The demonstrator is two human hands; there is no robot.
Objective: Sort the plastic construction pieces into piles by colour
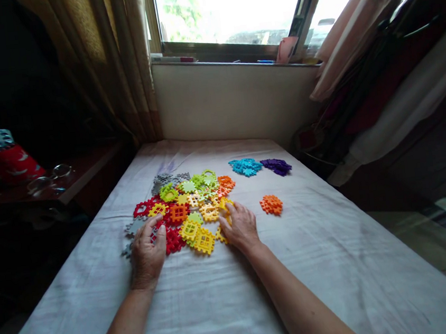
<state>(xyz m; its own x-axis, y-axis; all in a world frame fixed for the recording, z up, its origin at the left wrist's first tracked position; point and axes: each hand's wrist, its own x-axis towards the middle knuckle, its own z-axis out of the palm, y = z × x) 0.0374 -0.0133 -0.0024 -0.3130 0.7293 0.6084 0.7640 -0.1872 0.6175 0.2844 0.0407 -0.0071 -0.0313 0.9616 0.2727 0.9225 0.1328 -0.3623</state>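
A mixed heap of plastic interlocking building pieces with notched edges lies on the cloth-covered bed or table. My left hand point(146, 252) rests at the heap's left side, thumb and fingers apart, beside red pieces point(174, 239) and grey pieces point(133, 227). At the right side, my right hand point(242, 226) has its fingers bent around a yellow piece point(225, 204), partly hidden by them. Between the hands lie more yellow window pieces point(204, 241) and an orange window piece point(179, 212). Lime green pieces point(206, 181) sit toward the back.
Separate piles of blue pieces point(246, 166), purple pieces point(276, 166) and orange pieces point(271, 205) lie to the right. A side table point(84, 173) with eyeglasses point(51, 177) stands left. Behind are a curtain point(128, 65) and a window sill point(236, 62); clothes point(397, 85) hang right.
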